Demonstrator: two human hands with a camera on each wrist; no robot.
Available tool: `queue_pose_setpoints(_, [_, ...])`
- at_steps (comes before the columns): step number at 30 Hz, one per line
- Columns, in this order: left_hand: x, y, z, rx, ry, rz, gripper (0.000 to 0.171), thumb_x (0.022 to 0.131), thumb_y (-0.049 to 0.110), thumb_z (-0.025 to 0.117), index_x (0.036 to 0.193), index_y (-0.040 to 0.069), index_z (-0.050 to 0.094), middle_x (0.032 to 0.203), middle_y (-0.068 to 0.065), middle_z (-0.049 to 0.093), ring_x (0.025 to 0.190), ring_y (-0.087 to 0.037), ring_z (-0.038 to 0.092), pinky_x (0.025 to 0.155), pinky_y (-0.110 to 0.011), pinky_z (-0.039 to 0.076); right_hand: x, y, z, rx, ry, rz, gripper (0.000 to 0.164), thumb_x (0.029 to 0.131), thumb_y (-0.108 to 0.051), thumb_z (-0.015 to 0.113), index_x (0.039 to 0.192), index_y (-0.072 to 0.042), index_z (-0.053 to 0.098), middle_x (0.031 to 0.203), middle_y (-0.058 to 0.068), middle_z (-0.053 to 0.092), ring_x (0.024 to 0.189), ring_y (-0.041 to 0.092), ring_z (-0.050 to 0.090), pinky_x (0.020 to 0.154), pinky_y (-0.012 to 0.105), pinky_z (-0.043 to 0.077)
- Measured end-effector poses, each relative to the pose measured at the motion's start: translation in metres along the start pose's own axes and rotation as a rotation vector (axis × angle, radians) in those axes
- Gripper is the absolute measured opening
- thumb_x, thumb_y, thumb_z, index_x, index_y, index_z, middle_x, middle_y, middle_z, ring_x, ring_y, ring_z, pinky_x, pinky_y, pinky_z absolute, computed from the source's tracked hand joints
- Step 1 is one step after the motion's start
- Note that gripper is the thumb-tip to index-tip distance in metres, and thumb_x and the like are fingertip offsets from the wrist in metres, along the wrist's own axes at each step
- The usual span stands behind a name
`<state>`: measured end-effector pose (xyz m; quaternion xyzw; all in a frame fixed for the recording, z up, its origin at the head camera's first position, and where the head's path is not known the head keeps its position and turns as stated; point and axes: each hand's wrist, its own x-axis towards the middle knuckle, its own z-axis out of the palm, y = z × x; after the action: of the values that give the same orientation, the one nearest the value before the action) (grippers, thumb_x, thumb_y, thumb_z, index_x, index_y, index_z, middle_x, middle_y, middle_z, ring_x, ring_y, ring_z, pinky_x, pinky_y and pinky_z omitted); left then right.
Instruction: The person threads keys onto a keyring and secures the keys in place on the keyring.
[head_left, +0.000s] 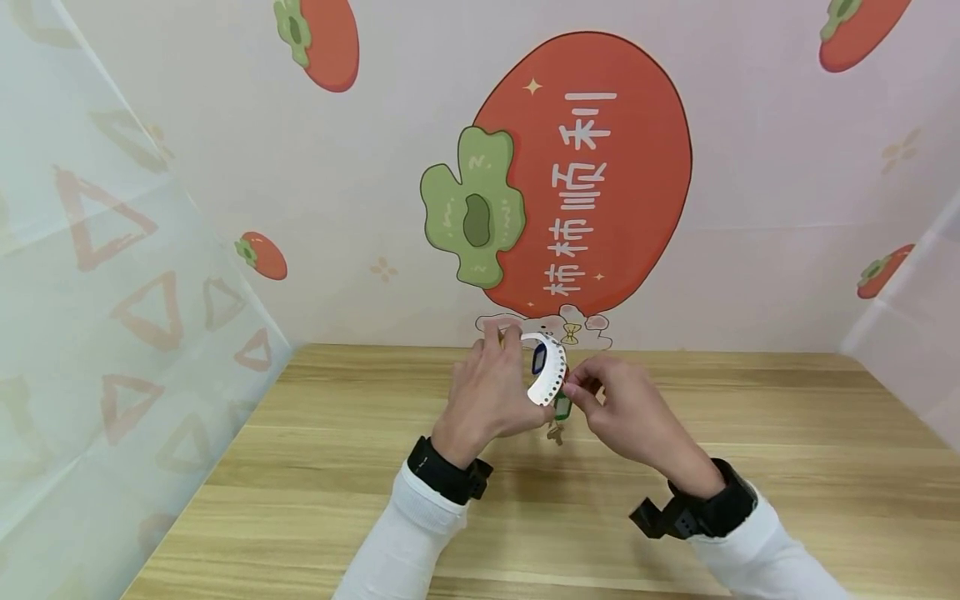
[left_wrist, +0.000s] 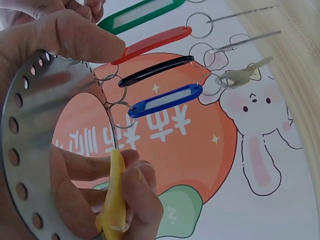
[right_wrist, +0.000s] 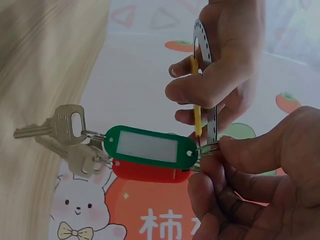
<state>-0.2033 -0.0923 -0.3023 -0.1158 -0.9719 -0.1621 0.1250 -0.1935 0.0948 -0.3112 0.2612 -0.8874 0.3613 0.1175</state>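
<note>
My left hand [head_left: 487, 387] grips a round metal key ring plate [left_wrist: 32, 150] with holes along its edge and a yellow handle [left_wrist: 116, 195]. From its rim hang a blue key tag [left_wrist: 167, 100], a black key tag [left_wrist: 157, 71] and a red key tag [left_wrist: 157, 44] on small split rings, each with a key such as the brass one [left_wrist: 245, 75] at its far end. With thumb and fingertips my right hand [head_left: 626, 408] pinches the split ring [right_wrist: 210, 146] of a green key tag [right_wrist: 145, 145] at the plate's edge. Whether this ring passes through a hole cannot be seen.
Both hands are above a wooden table [head_left: 337, 467]. Behind it stands a pale backdrop [head_left: 765, 167] printed with red persimmons and a rabbit; patterned side sheets rise at left [head_left: 97, 333] and right [head_left: 922, 350].
</note>
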Motion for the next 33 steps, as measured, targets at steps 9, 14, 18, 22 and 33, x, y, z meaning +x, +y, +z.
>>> queue_pose_setpoints(9, [-0.0003, -0.0004, 0.0020, -0.007, 0.018, 0.023, 0.094, 0.065, 0.050, 0.087, 0.137, 0.002, 0.049, 0.135, -0.017, 0.049, 0.088, -0.025, 0.057, 0.062, -0.042, 0.052, -0.0021, -0.0040, 0.0048, -0.213, 0.036, -0.097, 0.010, 0.086, -0.004, 0.077, 0.083, -0.009, 0.069, 0.080, -0.005, 0.060, 0.072, 0.011, 0.058, 0.063, 0.030, 0.049])
queue_pose_setpoints(14, [0.0004, -0.0009, 0.0021, 0.001, 0.014, 0.020, 0.095, 0.065, 0.050, 0.087, 0.136, 0.002, 0.049, 0.132, -0.016, 0.049, 0.087, -0.025, 0.057, 0.063, -0.042, 0.053, -0.0019, -0.0026, 0.0047, -0.253, 0.041, -0.126, 0.010, 0.083, -0.006, 0.078, 0.082, -0.009, 0.069, 0.081, -0.004, 0.061, 0.074, 0.013, 0.059, 0.066, 0.031, 0.050])
queue_pose_setpoints(18, [0.0006, -0.0013, 0.0014, 0.000, 0.010, 0.009, 0.097, 0.064, 0.049, 0.088, 0.138, 0.003, 0.047, 0.135, -0.016, 0.048, 0.089, -0.026, 0.057, 0.064, -0.042, 0.052, -0.0018, -0.0015, 0.0040, -0.289, 0.048, -0.168, 0.011, 0.081, -0.007, 0.081, 0.083, -0.009, 0.071, 0.080, -0.005, 0.061, 0.076, 0.012, 0.058, 0.067, 0.032, 0.049])
queue_pose_setpoints(22, [0.0009, -0.0024, 0.0002, -0.007, 0.013, 0.001, 0.099, 0.064, 0.050, 0.087, 0.141, 0.003, 0.046, 0.138, -0.017, 0.047, 0.091, -0.026, 0.057, 0.065, -0.042, 0.053, -0.0011, -0.0005, 0.0047, -0.306, 0.070, -0.208, 0.012, 0.080, -0.008, 0.083, 0.084, -0.011, 0.073, 0.080, -0.006, 0.061, 0.078, 0.013, 0.058, 0.067, 0.032, 0.048])
queue_pose_setpoints(33, [0.0005, -0.0051, -0.0035, -0.043, 0.030, -0.003, 0.105, 0.064, 0.053, 0.089, 0.146, 0.006, 0.044, 0.137, -0.016, 0.049, 0.099, -0.028, 0.059, 0.071, -0.048, 0.054, -0.0003, 0.0028, 0.0059, -0.285, 0.132, -0.252, 0.015, 0.075, -0.008, 0.089, 0.087, -0.012, 0.080, 0.080, -0.005, 0.059, 0.076, 0.014, 0.053, 0.062, 0.030, 0.044])
